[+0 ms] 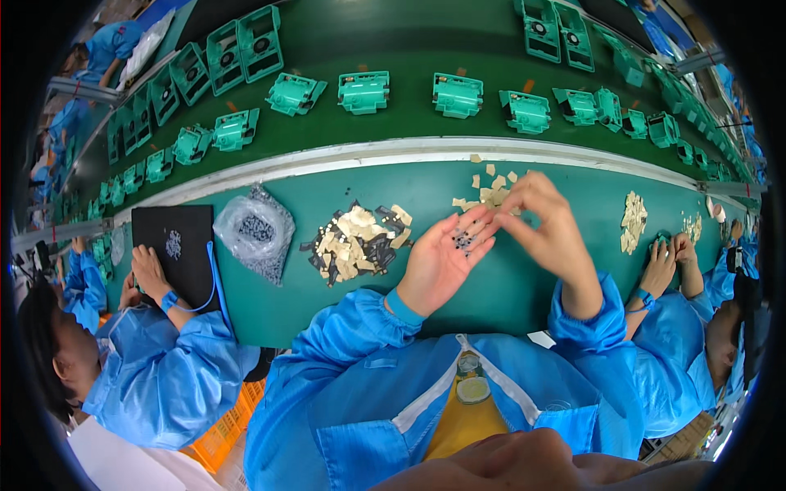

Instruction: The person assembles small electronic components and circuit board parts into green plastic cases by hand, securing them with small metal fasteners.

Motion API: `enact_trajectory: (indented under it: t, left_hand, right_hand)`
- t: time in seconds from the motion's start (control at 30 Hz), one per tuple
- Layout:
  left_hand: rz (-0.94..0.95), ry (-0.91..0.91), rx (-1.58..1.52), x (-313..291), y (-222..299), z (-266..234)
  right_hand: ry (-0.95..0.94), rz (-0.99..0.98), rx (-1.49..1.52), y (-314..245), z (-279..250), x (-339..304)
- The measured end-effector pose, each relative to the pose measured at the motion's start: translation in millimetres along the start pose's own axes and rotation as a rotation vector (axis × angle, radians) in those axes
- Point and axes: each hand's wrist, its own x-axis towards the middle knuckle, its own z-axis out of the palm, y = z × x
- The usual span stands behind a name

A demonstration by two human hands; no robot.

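My left hand (449, 255) is palm up with its fingers stretched out, and several small dark parts (463, 240) lie on it where the palm meets the fingers. Just to the right, my right hand (542, 227) has thumb and forefinger pinched together by the left fingertips. What it pinches, if anything, is too small to make out. Behind the hands is a loose scatter of cream flat pieces (494, 196), partly covered by my right hand. A bigger heap of cream and black scraps (356, 243) lies left of my left hand on the green table.
A clear plastic bag (255, 233) of small grey parts stands by a black mat (184, 270). Co-workers sit close on both sides, one with a hand (150, 270) on the mat. Beyond a pale rail (393, 153), green housings (363, 92) line a dark green belt.
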Motion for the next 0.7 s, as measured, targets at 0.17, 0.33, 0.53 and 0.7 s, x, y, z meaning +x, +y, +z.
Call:
enact_trajectory:
  t: [0.17, 0.33, 0.53, 0.7]
  left_hand:
    - [0.018, -0.036, -0.016, -0.9, -4.5, 0.1]
    - [0.039, -0.053, -0.019, -4.0, -6.8, 2.2]
    - [0.059, -0.048, 0.002, -6.3, -8.4, 5.4]
    - [0.044, -0.054, -0.009, -5.8, -9.5, 4.2]
  right_hand:
    - [-0.022, 0.115, 0.048, -2.3, 20.5, -18.2]
    - [0.000, 0.009, -0.150, -12.6, 22.0, -14.7]
    - [0.006, 0.021, -0.194, -20.6, 23.2, -14.5]
    - [0.027, 0.040, -0.182, -16.2, 23.3, -18.0]
